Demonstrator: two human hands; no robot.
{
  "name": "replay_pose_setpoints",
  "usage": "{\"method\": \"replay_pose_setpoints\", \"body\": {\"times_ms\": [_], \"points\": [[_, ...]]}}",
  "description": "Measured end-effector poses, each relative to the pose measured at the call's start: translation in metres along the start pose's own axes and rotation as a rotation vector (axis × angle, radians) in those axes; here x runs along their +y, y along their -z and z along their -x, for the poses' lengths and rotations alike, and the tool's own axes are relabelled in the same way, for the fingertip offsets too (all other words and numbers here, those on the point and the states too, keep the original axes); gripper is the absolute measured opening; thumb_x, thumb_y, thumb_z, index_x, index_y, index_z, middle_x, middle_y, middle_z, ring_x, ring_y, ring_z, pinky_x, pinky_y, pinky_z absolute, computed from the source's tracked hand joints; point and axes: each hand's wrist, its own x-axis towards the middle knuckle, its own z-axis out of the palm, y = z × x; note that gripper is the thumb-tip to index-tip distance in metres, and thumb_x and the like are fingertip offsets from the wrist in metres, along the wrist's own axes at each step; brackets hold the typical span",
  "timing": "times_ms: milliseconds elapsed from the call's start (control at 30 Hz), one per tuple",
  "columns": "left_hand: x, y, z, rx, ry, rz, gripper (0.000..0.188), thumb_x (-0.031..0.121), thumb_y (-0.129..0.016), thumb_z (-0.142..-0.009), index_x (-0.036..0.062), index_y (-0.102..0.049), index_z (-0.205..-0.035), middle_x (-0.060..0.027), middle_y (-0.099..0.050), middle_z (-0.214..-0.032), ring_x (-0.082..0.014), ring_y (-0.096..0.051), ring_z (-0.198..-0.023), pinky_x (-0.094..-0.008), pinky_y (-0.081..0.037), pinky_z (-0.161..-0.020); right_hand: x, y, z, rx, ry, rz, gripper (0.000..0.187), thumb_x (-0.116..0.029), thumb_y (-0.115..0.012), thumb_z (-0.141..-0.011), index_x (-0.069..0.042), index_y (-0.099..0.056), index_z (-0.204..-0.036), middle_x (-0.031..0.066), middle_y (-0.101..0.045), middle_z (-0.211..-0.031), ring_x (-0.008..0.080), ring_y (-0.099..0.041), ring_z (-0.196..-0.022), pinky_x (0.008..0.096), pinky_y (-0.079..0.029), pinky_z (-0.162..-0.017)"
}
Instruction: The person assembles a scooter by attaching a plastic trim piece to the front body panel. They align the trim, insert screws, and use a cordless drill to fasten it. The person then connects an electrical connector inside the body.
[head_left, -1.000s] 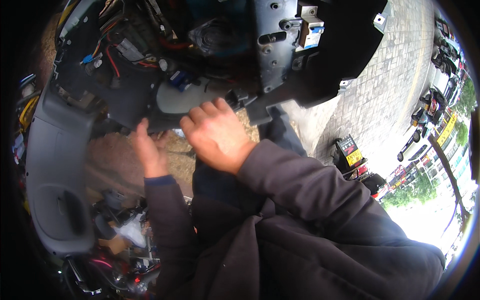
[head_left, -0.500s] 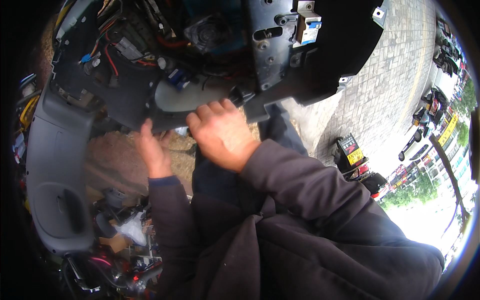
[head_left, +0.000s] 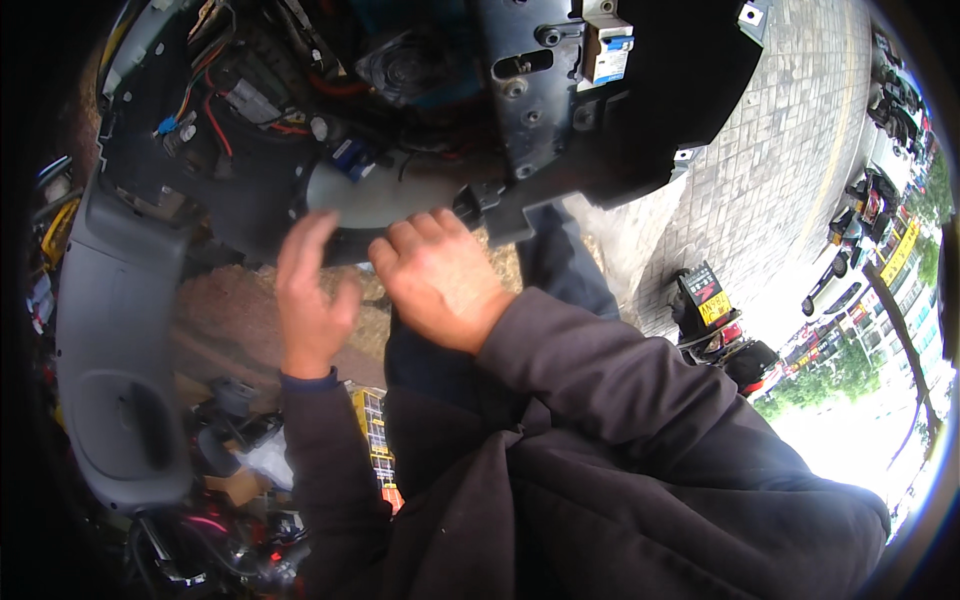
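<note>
1. The scooter body panel, a black plastic shell turned to expose its inner side, is filling the upper part of the view, above the person's lap and over the paved ground.
2. The pale grey rounded part is sitting at the panel's lower edge, just above both hands.
3. The right hand is reaching up to that lower edge, knuckles toward the camera and fingers curled; the fingertips are passing under the rim and out of sight, so what they are gripping cannot be told.
4. The left hand is standing open just beside the right one, fingers extended upward, fingertips near the grey part and holding nothing; whether they are touching it cannot be told.
5. A bundle of red, yellow and blue wires is running across the panel's upper left interior.
6. A metal bracket with bolt holes is carrying a small white and blue switch unit at the top centre.
7. A grey fairing piece is lying along the left, well apart from the hands.
8. Loose parts are lying below the left forearm.
</note>
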Motion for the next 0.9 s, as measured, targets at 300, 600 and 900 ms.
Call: {"method": "replay_pose_setpoints", "body": {"times_ms": [300,600,900], "points": [[-0.006,0.006,-0.026,-0.215,-0.096,-0.199,0.033,0.008,-0.072,-0.077,0.0012,-0.070,-0.109,-0.0165,-0.069,-0.112,-0.0387,-0.064,-0.106,-0.0439,-0.050,-0.094,-0.011,0.001,0.002,0.205,0.087,-0.058,0.035,-0.016,-0.063,-0.079,0.005,-0.066,-0.106,0.0238,-0.064,-0.110,0.0404,-0.059,-0.114,0.0536,-0.042,-0.107],[-0.002,0.011,-0.036,-0.291,-0.095,-0.204,0.026,0.006,-0.072,-0.079,0.0008,-0.071,-0.105,-0.0157,-0.070,-0.104,-0.0371,-0.067,-0.096,-0.0419,-0.053,-0.084,-0.020,0.007,0.014,0.126,0.108,-0.191,0.048,-0.014,-0.063,-0.078,0.011,-0.060,-0.119,0.0267,-0.061,-0.118,0.0438,-0.053,-0.124,0.0584,-0.035,-0.115],[-0.008,0.008,-0.028,-0.273,-0.219,-0.281,0.033,0.002,-0.072,-0.075,0.0026,-0.071,-0.108,-0.0136,-0.068,-0.111,-0.0364,-0.065,-0.101,-0.0434,-0.051,-0.088,-0.020,0.006,0.020,0.175,0.081,-0.219,0.036,-0.012,-0.064,-0.072,0.004,-0.064,-0.104,0.0231,-0.063,-0.110,0.0404,-0.058,-0.116,0.0521,-0.042,-0.108]]}}
